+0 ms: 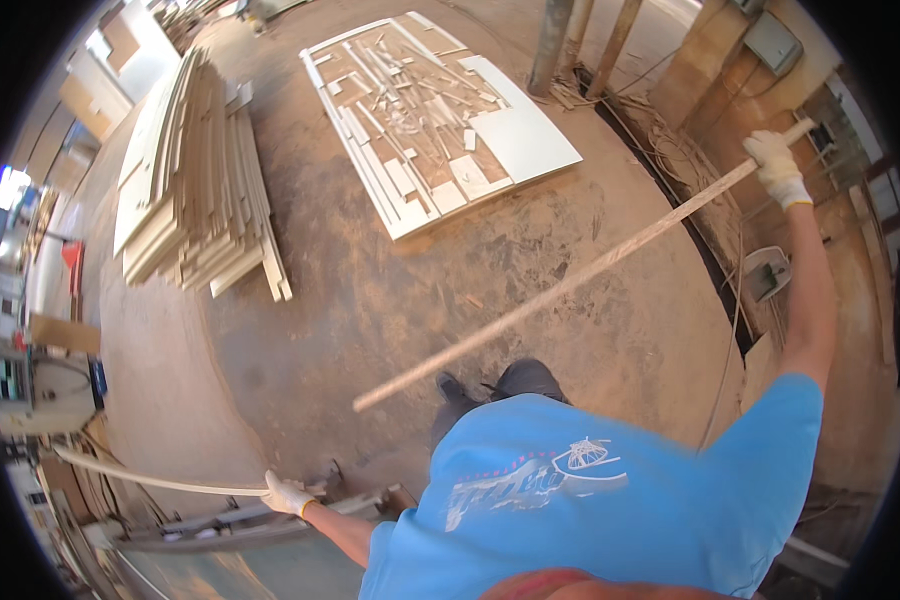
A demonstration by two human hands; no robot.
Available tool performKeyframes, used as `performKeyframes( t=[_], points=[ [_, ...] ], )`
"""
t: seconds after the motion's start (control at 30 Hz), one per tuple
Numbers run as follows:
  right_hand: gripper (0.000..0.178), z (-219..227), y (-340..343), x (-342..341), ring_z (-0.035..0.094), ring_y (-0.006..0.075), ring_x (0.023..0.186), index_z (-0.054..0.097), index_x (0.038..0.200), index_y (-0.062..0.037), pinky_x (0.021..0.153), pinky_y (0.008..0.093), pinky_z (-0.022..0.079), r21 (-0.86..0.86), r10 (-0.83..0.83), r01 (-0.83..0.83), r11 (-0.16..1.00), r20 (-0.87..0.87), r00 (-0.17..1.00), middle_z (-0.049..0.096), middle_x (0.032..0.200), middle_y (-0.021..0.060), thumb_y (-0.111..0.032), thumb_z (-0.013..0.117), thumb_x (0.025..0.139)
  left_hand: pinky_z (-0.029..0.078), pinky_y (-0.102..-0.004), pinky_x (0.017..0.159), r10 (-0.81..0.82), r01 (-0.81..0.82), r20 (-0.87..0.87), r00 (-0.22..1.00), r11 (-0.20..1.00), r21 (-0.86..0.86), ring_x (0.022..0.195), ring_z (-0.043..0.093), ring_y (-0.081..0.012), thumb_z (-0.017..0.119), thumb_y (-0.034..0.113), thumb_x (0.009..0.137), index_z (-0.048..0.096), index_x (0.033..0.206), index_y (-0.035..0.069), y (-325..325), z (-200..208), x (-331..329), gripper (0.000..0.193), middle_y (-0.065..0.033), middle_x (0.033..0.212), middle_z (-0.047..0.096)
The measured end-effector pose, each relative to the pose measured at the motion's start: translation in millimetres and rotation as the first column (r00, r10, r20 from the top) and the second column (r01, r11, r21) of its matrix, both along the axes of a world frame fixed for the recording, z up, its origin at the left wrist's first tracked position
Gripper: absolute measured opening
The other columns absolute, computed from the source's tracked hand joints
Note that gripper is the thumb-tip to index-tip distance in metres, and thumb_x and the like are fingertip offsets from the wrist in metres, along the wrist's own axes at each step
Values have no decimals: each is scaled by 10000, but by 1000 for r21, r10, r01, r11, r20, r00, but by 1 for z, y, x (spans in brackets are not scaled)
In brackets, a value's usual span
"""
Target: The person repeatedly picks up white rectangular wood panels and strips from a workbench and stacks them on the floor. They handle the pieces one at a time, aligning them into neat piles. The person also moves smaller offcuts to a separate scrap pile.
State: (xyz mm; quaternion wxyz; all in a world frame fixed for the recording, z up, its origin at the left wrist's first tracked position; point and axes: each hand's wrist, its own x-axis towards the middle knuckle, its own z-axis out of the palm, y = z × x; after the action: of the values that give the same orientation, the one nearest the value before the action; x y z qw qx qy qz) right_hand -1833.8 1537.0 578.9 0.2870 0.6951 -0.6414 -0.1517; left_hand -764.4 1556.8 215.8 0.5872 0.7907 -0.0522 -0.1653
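Note:
Both my hands wear pale work gloves. At the upper right, my right hand [773,166] is closed around a long wooden strip [560,290] near its far end. The strip slants down to the left across my front, its other end in the air before my legs. Low on the left, my left hand [286,494] grips the end of a thin pale strip [160,480], which stretches away to the left. My two arms are spread wide apart.
A tall stack of boards [195,190] stands on the floor at the left. Ahead lies a low panel [525,140] strewn with offcuts. Poles [550,45] and a floor channel [705,255] run along the right. Machinery [210,560] is beside me at the lower left.

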Motion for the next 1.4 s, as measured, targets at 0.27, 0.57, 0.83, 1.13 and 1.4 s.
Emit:
performKeyframes(
  t=[0.27,0.57,0.83,1.13,1.4],
  points=[
    [202,-221,46,-35,771,348,930,826,1043,-139,829,475,600,461,-771,627,628,264,579,793,1012,162,-255,701,935,421,-290,569,-595,596,28,803,803,-26,673,482,-87,797,54,877,585,1044,26,-232,25,-152,271,31,849,524],
    [338,-498,-130,91,756,295,792,760,1061,3,708,450,564,745,-780,398,535,616,-105,752,851,184,-287,695,900,435,-338,484,-779,872,-398,484,390,295,563,529,-118,842,232,855,636,929,36,-403,-49,-515,294,-2,692,560],
    [329,-495,-427,95,643,232,576,687,922,11,541,407,521,764,-702,171,622,641,-311,647,715,109,-315,638,931,553,-424,519,-802,874,-412,432,259,411,611,723,-269,840,332,831,690,1127,-102,-584,-106,-660,546,-206,858,753],
    [372,-512,-754,106,609,228,493,692,971,46,450,425,488,692,-595,188,697,705,-386,634,659,127,-324,667,946,551,-482,1023,-851,833,-330,408,199,515,1178,709,-433,855,433,766,661,1286,-80,-813,-126,-738,756,-326,1228,720],
    [614,-462,-958,24,703,411,1155,684,1254,17,1013,487,540,520,-522,107,848,779,348,727,1197,288,-483,727,901,531,-493,1075,-921,807,-236,311,124,578,1270,666,-442,658,801,801,571,1442,-56,-981,-183,-768,1073,-332,1304,694]
  ],
)
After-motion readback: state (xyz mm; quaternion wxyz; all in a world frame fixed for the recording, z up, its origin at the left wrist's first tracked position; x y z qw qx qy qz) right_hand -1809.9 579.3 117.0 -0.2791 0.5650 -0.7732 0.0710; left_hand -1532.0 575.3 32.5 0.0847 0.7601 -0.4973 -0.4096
